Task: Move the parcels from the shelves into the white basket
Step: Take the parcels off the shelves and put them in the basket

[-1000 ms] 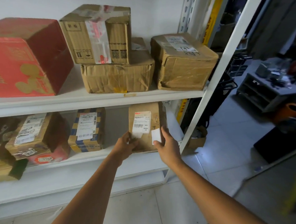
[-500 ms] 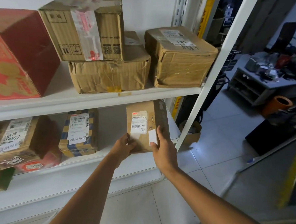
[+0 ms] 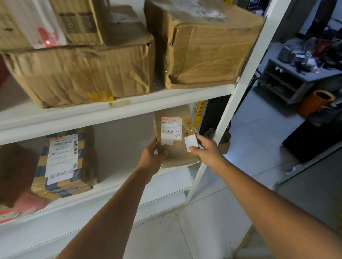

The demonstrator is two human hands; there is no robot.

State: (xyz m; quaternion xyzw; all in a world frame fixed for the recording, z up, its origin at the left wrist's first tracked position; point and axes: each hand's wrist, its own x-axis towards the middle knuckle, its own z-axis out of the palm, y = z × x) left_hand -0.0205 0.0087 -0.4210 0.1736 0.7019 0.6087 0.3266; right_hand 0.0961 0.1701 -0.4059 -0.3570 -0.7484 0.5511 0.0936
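Note:
A small brown cardboard parcel (image 3: 177, 150) with a white barcode label stands at the right end of the lower shelf (image 3: 129, 183). My left hand (image 3: 152, 156) grips its left edge, thumb on the front. My right hand (image 3: 208, 150) grips its right edge, thumb over a small white sticker. The parcel's lower end sticks out past the shelf's front edge. A blue-and-yellow taped parcel (image 3: 63, 164) lies further left on the same shelf. The white basket is out of view, unless the pale rim (image 3: 249, 244) at the bottom is part of it; I cannot say.
Three brown boxes fill the upper shelf (image 3: 164, 99): a wide crumpled one (image 3: 84, 74), one stacked on it (image 3: 41, 19), one at the right (image 3: 201, 46). The white upright post (image 3: 234, 106) stands right of my hands. Beyond it are an orange bin (image 3: 315, 102) and a cluttered grey table (image 3: 302, 73).
Both hands have closed tighter round the small parcel and drawn it forward off the shelf edge. The camera has moved closer and to the right.

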